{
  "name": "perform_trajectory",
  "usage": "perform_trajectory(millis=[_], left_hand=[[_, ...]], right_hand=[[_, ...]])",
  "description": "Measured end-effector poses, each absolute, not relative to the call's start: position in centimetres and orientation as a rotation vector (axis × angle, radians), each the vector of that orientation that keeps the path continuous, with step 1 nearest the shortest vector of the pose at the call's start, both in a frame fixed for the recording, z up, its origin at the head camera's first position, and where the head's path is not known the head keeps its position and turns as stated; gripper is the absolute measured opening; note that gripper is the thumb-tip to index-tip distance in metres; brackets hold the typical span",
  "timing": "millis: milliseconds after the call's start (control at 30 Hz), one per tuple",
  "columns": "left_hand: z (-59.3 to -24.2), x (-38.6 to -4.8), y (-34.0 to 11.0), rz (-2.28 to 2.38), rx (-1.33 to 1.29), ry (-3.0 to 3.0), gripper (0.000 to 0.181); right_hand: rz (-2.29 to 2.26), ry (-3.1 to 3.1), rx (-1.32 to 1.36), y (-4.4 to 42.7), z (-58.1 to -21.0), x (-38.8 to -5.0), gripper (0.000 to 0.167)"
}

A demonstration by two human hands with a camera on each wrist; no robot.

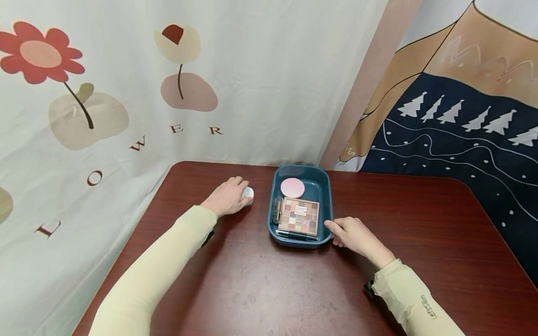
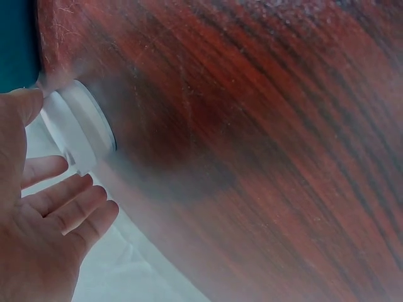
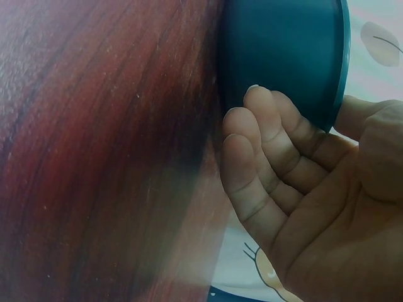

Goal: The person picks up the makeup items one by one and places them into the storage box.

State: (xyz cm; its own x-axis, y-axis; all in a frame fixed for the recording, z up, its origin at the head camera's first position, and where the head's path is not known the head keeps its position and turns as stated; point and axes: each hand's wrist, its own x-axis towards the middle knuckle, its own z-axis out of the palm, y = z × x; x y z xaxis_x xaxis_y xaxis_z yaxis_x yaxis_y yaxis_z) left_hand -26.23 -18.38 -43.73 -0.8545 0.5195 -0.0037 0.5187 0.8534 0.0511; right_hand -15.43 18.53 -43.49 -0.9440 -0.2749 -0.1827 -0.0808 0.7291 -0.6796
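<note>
My left hand [image 1: 227, 196] is at a small white round container [image 1: 248, 192] on the table, left of the blue tray [image 1: 273, 186]. In the left wrist view, thumb and index finger pinch the white container [image 2: 75, 126] from both sides, while the other fingers spread loosely. With the thumb over its rim and the fingers against its outer wall, my right hand [image 1: 355, 233] grips the tray's near right corner. Inside the tray lie a pink round disc [image 1: 292, 187], an eyeshadow palette [image 1: 299, 216], a dark cylindrical tube [image 1: 277, 210] and a slim black stick [image 1: 296, 235].
The reddish-brown wooden table [image 1: 260, 289] reaches back to a pale curtain [image 1: 269, 84] printed with flowers and letters. A dark blue hanging [image 1: 454, 130] with white trees stands at the right.
</note>
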Motion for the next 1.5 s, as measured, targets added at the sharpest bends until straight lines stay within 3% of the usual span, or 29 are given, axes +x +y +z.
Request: perform_trajectory(millis=[1500], left_hand=[[-44.53, -26.18, -18.05, 0.221, 0.801, 2.993, 0.048]], right_hand=[[-1.039, 2.659, -0.277, 18.49, -43.58, -15.40, 0.039]])
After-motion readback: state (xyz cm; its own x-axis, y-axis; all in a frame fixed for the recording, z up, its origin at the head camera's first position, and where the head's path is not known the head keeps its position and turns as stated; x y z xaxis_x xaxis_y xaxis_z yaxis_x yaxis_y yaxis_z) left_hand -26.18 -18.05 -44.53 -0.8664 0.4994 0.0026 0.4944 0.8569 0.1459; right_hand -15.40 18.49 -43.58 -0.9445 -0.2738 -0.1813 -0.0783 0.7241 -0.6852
